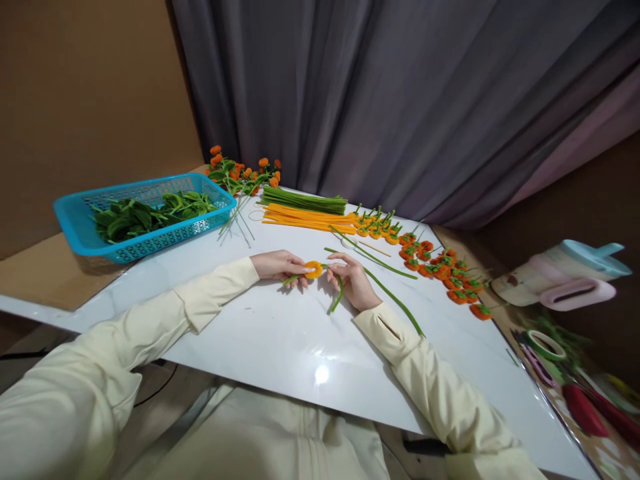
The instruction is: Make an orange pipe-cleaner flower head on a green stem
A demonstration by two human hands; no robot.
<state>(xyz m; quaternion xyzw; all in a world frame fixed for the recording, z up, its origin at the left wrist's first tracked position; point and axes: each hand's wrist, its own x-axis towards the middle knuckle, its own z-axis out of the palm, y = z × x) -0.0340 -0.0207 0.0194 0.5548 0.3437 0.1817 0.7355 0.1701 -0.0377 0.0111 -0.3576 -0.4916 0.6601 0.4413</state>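
In the head view, a yellow flower (314,270) is near the middle of the frame, between the two hands, above the white table (270,333). The left hand (283,265) comes in from the left. Its thumb and fingers are closed in a pinch on the yellow flower, and a bit of green pokes out below those fingers. The right hand (354,280) comes in from the right. Its fingers are bent and nearly closed, holding a thin green stem (341,293) that hangs down in a curve.

Two long green strips (376,255) lie loose on the table, near the right hand. Above the hands are a pile of green sticks (305,201) and a pile of yellow sticks (307,219), side by side. Small yellow blooms (393,238) sit just right of those piles, and orange blooms (442,271) go on down toward the right edge.

In the left part of the frame is a blue basket (167,245) with green leaves (143,219) in it. Orange flowers with stems (234,175) lie behind it. A cup (530,277) with a blue lid is at the right, and a green tape roll (546,345) is below it.
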